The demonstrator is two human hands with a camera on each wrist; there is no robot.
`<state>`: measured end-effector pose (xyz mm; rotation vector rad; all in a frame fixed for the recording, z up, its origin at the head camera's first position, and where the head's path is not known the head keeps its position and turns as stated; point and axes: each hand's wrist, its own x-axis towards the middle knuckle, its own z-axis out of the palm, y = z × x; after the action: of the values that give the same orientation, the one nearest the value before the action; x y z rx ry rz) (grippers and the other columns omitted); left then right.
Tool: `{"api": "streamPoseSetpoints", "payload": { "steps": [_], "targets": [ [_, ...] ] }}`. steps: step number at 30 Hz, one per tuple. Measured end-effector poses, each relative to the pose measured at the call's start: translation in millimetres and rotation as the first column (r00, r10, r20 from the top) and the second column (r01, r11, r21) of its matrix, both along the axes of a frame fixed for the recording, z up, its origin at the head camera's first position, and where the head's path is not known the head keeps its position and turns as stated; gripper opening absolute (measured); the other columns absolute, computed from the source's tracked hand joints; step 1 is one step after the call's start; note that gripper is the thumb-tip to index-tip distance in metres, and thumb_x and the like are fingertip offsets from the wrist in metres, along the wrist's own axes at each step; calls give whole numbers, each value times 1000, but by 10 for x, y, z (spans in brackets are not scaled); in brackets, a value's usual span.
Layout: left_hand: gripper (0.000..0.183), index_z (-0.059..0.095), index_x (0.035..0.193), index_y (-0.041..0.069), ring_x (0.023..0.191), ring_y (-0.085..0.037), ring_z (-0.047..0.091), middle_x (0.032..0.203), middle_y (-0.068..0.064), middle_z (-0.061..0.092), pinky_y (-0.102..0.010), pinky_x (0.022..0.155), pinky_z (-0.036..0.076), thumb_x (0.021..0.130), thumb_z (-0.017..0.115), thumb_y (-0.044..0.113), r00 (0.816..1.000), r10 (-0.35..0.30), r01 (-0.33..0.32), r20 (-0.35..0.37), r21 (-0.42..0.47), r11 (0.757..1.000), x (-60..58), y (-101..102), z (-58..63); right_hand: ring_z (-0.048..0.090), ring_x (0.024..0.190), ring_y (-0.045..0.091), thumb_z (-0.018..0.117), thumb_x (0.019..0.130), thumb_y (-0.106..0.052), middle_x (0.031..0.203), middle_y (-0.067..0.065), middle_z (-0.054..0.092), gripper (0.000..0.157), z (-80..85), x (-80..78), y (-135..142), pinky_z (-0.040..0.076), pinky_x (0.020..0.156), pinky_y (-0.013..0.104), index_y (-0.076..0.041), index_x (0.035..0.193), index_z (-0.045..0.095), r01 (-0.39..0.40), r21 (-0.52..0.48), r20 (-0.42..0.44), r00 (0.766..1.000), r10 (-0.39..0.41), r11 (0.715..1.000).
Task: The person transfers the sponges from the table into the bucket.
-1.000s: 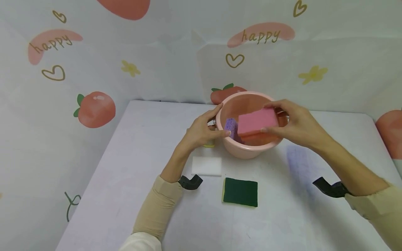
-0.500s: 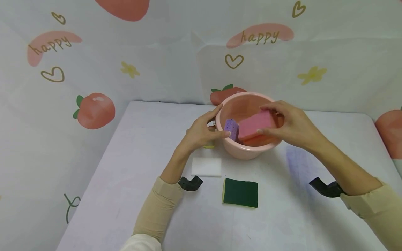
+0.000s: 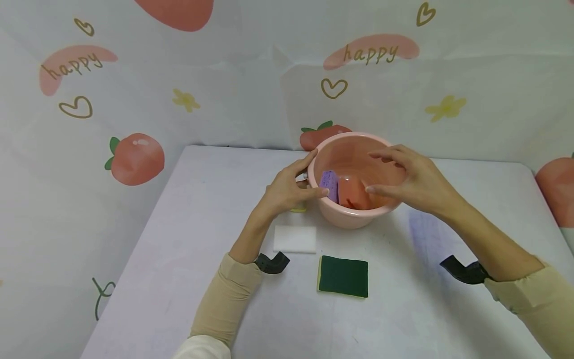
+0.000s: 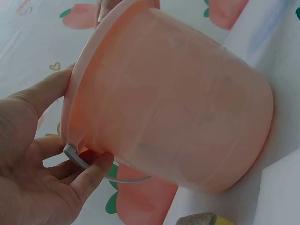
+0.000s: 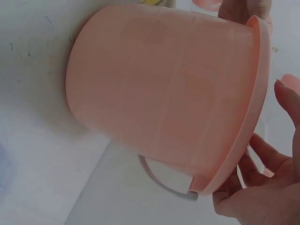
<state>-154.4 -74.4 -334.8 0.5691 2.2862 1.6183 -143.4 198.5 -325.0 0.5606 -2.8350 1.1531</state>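
A pink bucket stands upright at the back of the table. My left hand grips its left rim, thumb over the edge and fingers outside by the grey handle. My right hand hovers over the right side of the opening, thumb and fingers spread apart with nothing between them. Inside the bucket, a purple sponge leans at the left wall. Beside it lies a block-shaped sponge that looks orange-red in the bucket's shade.
In front of the bucket lie a white sponge and a green scouring sponge with a yellow underside. Another sponge, grey and yellow, sits left of the bucket, mostly hidden by my left hand. A patterned cloth hangs behind the table.
My right hand lowered the pink sponge into the bucket and let it go; the sponge now lies lower inside. My left hand keeps its grip on the rim.
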Motion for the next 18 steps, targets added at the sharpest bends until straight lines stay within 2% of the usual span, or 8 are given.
{"api": "streamPoseSetpoints", "payload": {
  "steps": [5,15,18],
  "targets": [
    [88,25,145,14,120,-26,44,142,-9,32,-29,88,48,73,77,14,1000,7,-7,7,-9,1000,1,-1,-6,47,103,26,77,67,-44,114,-2,52,65,-18,8,11,42,79,48,-22,124,55,-10,6,-10,1000,10,1000],
    [88,25,145,13,120,-28,45,142,-10,32,-32,89,47,73,77,15,1000,-3,3,3,-2,1000,0,-6,-4,45,97,21,77,69,-42,109,-7,50,62,-16,102,30,46,69,39,-28,125,54,19,-16,1,1000,-19,1000],
    [88,24,145,14,121,-26,44,143,-9,32,-31,89,47,73,76,15,1000,0,0,1,-4,1000,-4,-2,-6,44,95,16,77,69,-40,106,-8,50,61,-21,143,41,44,69,32,-29,125,54,24,-14,-17,1000,-24,1000]
  ]
}}
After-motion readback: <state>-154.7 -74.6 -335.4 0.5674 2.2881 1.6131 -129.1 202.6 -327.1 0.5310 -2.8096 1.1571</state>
